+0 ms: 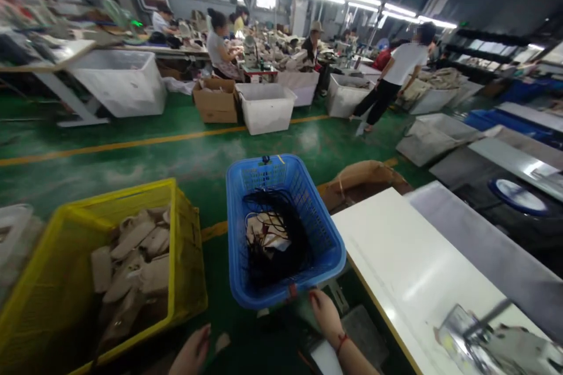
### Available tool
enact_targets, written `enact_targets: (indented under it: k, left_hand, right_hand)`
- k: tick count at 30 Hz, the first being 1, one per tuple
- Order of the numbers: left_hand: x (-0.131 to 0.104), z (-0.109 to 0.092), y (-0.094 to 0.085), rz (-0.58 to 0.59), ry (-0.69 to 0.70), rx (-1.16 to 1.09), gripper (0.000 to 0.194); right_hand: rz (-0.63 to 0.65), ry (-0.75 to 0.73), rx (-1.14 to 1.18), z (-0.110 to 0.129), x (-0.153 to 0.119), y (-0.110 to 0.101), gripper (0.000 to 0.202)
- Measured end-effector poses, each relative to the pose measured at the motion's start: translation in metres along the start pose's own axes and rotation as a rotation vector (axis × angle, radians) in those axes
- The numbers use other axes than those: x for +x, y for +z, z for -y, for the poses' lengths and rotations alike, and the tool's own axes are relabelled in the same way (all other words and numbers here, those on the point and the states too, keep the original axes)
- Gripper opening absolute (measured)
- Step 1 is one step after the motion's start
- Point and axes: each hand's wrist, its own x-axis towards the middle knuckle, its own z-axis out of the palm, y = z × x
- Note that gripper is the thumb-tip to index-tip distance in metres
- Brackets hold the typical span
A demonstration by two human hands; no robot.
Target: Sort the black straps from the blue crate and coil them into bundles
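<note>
Blue basket (325,234), holding black cords, stands on the floor; the right hand (324,312) touches its near rim, fingers closed loosely on nothing. Left of the basket, the left hand (193,351) hangs open and empty, near the yellow basket (185,234).

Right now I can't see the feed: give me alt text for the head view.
The person's right hand reaches to the near rim of a blue basket holding black cords and pale pieces, on a green floor. The left hand hangs open below a yellow basket of beige pieces; a white table stands to the right, with other people working at benches behind.
</note>
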Motion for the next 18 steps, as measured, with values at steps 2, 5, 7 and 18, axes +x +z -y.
enact_targets:
  k: [2, 5, 7, 18]
  left_hand:
    - [0.031, -0.027, -0.006, -0.021, 0.090, 0.070, 0.046]
    - [0.076, -0.074, -0.016, 0.018, 0.241, 0.157, 0.045]
    - [0.102, -0.102, -0.021, 0.063, 0.327, 0.198, 0.044]
    - [0.256, -0.146, -0.019, 0.348, 0.820, 0.385, 0.034]
  right_hand:
    - [-0.041, 0.085, 0.048, -0.023, -0.008, -0.003, 0.033]
    - [-0.090, 0.165, 0.131, -0.031, -0.023, -0.002, 0.033]
    - [-0.127, 0.179, 0.183, -0.018, -0.026, -0.003, 0.033]
    - [-0.347, 0.438, 0.162, 0.000, 0.208, 0.031, 0.050]
